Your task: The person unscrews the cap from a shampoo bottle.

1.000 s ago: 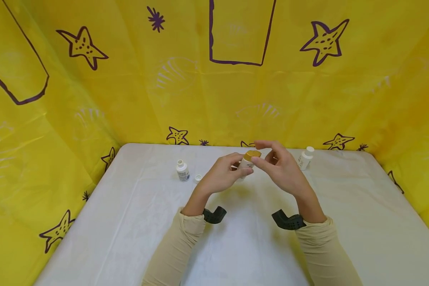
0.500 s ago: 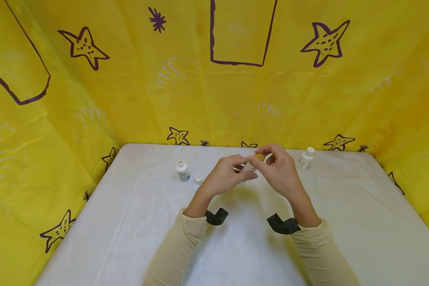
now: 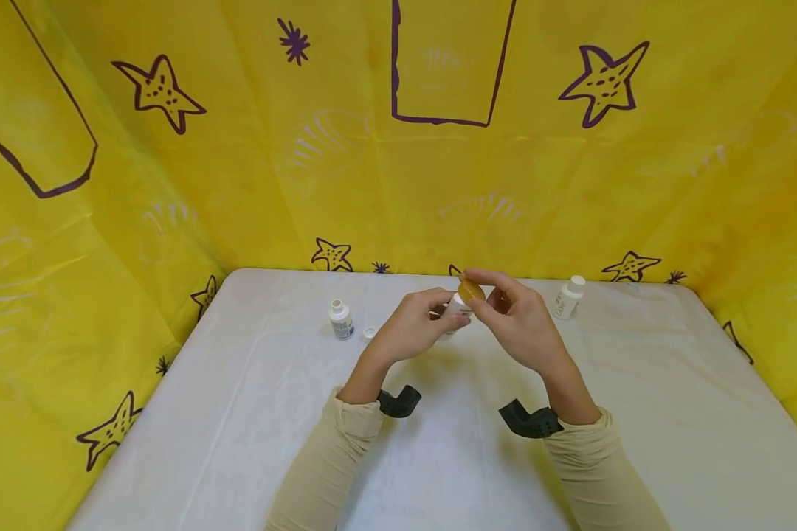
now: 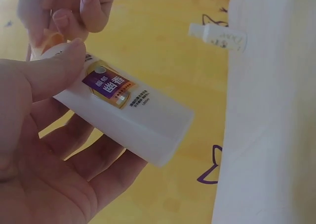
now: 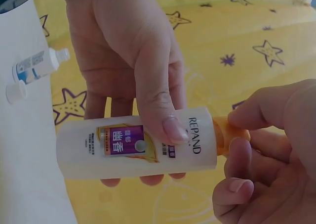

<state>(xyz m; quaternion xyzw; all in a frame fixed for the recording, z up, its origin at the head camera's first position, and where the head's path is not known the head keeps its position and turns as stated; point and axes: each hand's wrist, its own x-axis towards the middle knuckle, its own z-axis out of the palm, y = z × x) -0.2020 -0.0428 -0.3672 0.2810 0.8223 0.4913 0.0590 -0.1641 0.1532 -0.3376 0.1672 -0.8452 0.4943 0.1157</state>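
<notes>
Above the table, my left hand (image 3: 408, 328) grips a white shampoo bottle (image 5: 79, 157) with a purple label and "REPAND" printed on it. In the left wrist view the bottle slants, its base toward the lower right and its thumb-side face showing the label. At the other end sits an orange-gold cap (image 5: 223, 135). My right hand (image 3: 521, 324) pinches this cap between thumb and index finger, the other fingers curled beneath. In the head view the cap's round orange face (image 3: 471, 290) shows between the fingers.
Left of the hands, a small white bottle (image 3: 341, 321) stands uncapped, with a white screw cap (image 3: 369, 333) beside it. Another white bottle (image 3: 568, 299), capped, stands at the back right. A yellow patterned curtain (image 3: 405, 177) hangs behind the white-covered table (image 3: 272, 413).
My right index finger, raised off the cap a second ago, has come down onto it. The hands have since shifted slightly left, and the cap's face shows more. My left hand keeps its grip.
</notes>
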